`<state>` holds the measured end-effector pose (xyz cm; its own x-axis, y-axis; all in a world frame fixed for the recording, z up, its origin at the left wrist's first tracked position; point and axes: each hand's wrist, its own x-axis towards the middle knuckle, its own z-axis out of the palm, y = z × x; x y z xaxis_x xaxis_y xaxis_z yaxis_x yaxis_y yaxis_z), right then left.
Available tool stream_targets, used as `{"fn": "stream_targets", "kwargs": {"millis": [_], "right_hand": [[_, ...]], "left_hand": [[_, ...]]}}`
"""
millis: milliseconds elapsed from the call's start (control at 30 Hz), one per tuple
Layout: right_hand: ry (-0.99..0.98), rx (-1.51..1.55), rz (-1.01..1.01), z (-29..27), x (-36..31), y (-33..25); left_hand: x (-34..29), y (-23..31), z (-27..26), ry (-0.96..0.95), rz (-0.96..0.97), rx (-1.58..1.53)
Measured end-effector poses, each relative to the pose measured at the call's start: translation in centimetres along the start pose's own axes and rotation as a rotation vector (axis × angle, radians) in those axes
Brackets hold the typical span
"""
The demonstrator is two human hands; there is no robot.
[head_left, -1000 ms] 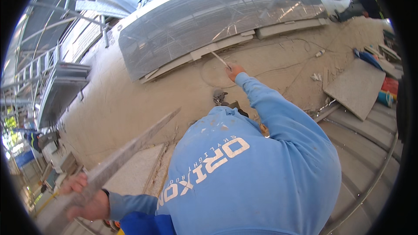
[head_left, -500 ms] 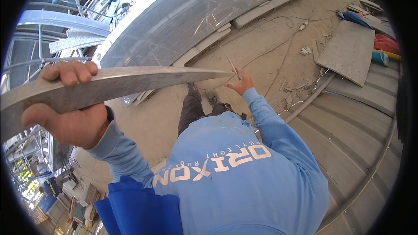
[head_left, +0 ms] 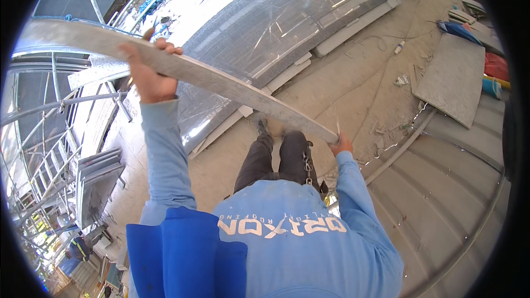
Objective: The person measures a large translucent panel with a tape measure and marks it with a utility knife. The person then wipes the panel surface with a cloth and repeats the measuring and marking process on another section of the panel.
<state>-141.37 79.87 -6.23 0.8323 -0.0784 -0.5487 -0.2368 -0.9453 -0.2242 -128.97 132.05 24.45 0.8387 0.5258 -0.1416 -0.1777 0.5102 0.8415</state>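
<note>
A long, narrow grey strip [head_left: 237,89], stone-like or metal, slants across from upper left to the middle right. My left hand [head_left: 150,74], arm raised, is closed around it toward its upper part, with fingertips over the far edge. At the lower end, my right hand [head_left: 342,144] is closed with its fingers on the strip's tip. A thin pale line rises beside that hand; I cannot make out what it is. Below the strip are my dark-trousered legs [head_left: 265,157], with a chain hanging at my right thigh.
Beyond the strip stands a shiny grey panel [head_left: 276,33] with slabs along its base. To the right are a flat slab [head_left: 452,77], a cable connector [head_left: 398,48] and ribbed metal sheeting [head_left: 441,187]. Scaffold poles and stacked panels [head_left: 99,185] line the left. Another person [head_left: 80,247] is at lower left.
The strip has swung to a steeper slant, its left end up and its right end down. My left hand rose and moved right; my right hand moved right and down and closed on the tip.
</note>
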Motion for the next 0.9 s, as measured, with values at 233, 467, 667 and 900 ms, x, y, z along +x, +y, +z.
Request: {"fn": "stream_targets", "kwargs": {"millis": [233,467,667,900], "right_hand": [[-0.264,-0.147,0.112,5.0,1.1,0.7],[-0.455,-0.205,0.303,10.6,4.7,5.4],[-0.502,-0.238,0.376,16.4,10.5,8.0],[-0.451,-0.094,0.503,24.8,19.7,7.1]], "left_hand": [[11.7,-18.5,-7.4,0.424,-0.156,0.198],[15.9,-41.3,-14.4,0.491,-0.359,0.781],[19.8,-55.2,-20.4,0.475,-0.521,1.064],[25.4,-64.3,-22.8,0.333,-0.381,1.261]]}}
